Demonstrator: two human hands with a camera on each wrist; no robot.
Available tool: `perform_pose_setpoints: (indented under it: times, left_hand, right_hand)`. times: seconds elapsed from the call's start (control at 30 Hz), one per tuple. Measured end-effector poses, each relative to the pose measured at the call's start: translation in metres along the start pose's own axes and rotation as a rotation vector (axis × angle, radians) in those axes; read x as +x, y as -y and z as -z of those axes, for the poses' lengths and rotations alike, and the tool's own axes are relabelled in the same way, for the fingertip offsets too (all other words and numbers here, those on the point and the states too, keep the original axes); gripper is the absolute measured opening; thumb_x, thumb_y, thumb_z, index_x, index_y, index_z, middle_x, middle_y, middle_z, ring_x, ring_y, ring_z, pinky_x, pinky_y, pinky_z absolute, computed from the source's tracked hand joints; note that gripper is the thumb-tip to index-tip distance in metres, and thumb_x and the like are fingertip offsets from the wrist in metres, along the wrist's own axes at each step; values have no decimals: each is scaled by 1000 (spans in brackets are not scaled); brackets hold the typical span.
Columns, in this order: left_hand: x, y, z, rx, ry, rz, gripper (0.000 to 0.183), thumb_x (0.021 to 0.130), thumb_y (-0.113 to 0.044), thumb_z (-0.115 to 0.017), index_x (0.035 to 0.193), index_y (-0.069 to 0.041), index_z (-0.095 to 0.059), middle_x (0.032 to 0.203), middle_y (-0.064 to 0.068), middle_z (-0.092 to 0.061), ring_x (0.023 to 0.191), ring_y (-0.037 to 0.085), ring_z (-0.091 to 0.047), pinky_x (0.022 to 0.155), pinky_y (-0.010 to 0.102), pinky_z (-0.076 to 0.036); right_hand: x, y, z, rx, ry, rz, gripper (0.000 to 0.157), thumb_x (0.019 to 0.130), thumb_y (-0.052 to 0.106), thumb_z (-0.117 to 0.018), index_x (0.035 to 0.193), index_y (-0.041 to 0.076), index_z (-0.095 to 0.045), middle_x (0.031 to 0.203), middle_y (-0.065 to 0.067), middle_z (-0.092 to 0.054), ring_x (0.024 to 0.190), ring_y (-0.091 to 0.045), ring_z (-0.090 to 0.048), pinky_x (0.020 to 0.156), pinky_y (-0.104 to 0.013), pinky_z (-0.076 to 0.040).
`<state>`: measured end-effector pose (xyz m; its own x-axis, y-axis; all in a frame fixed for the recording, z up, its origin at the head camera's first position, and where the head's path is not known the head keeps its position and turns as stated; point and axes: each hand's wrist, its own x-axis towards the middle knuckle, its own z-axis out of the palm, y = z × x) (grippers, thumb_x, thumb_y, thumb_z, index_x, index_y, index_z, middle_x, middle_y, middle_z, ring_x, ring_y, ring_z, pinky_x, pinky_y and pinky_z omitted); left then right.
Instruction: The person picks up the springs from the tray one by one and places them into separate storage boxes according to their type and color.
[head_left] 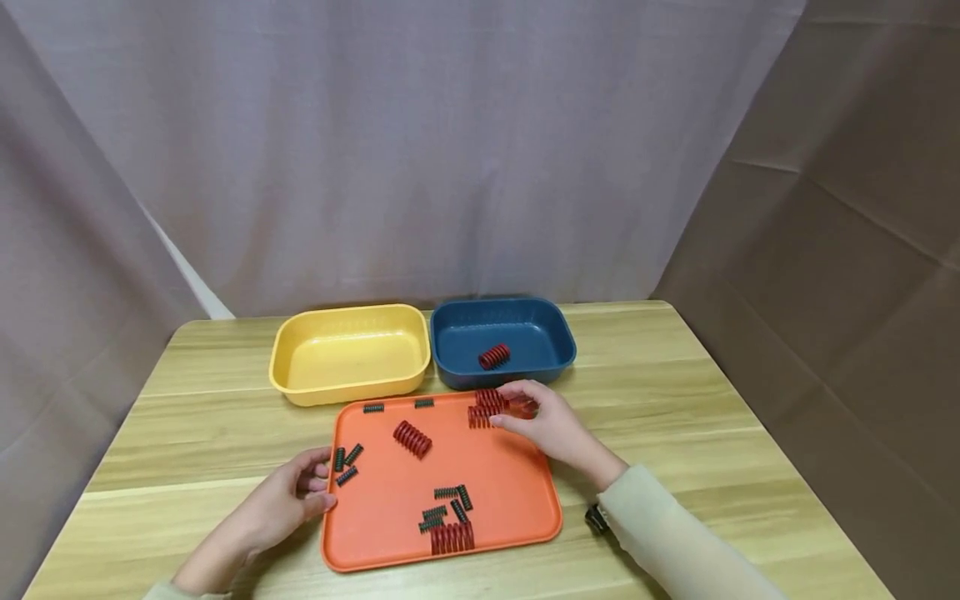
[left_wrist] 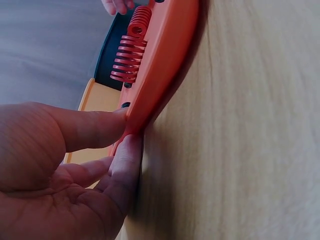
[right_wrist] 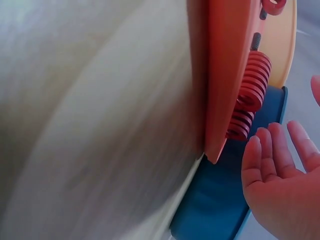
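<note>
My left hand (head_left: 288, 498) pinches the left rim of the orange tray (head_left: 390, 517); the left wrist view has the thumb at the rim and a finger (left_wrist: 127, 157) against its underside. At the tray's far right corner, my right hand (head_left: 542, 421) reaches over beside two red coil springs (head_left: 483, 417) lying close together. Its fingers (right_wrist: 280, 150) are extended, with nothing held between them in the right wrist view. Another red spring (head_left: 412, 439) lies left of the tray's middle, and one more red spring (head_left: 452, 538) lies at the near edge. Several small dark springs (head_left: 446, 493) are scattered about the tray.
Behind the tray stand a yellow bin (head_left: 348, 393) and, to its right, a blue bin (head_left: 502, 375) with one red spring (head_left: 494, 357) inside. Wooden tabletop (head_left: 675, 400) surrounds them. Grey curtains (head_left: 450, 150) hang behind and at both sides.
</note>
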<state>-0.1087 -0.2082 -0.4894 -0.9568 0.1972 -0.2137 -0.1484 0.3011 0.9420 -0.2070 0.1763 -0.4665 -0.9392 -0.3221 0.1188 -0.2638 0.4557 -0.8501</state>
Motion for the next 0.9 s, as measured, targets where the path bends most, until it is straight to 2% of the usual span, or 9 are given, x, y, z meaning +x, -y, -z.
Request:
perform_pose_setpoints:
  times: [0.17,0.3,0.63,0.9]
  left_hand:
    - [1,0,-1,-1,-17,12,68,81,5,-72,140,6,-40,114,16,-53,98,25,-54,76,27,-53]
    - [1,0,-1,6,-21,18,67,80,4,-72,140,6,-40,114,15,-53,98,25,-54,76,26,-52]
    - [1,-1,-1,18,-22,13,68,80,4,-73,140,6,-41,113,15,-53,97,25,-54,75,26,-52]
    - [1,-2,-1,38,-27,14,67,80,3,-73,139,6,-41,113,14,-53,97,24,-53,76,25,-51]
  right_hand:
    - [-1,-1,-5,-89,51,3,47,79,35,-80,116,10,-66,112,-4,-64,102,-25,-59,91,-44,-48]
    - [1,-2,-8,-146,65,13,41,79,34,-80,113,14,-68,109,1,-63,99,-20,-58,89,-41,-48]
    - [8,-7,-12,-245,63,16,36,79,22,-82,111,11,-69,100,0,-59,91,-18,-55,83,-34,-48]
    - [8,-7,-12,-312,146,-15,29,80,19,-80,106,11,-70,90,2,-59,81,-15,-55,74,-30,-48]
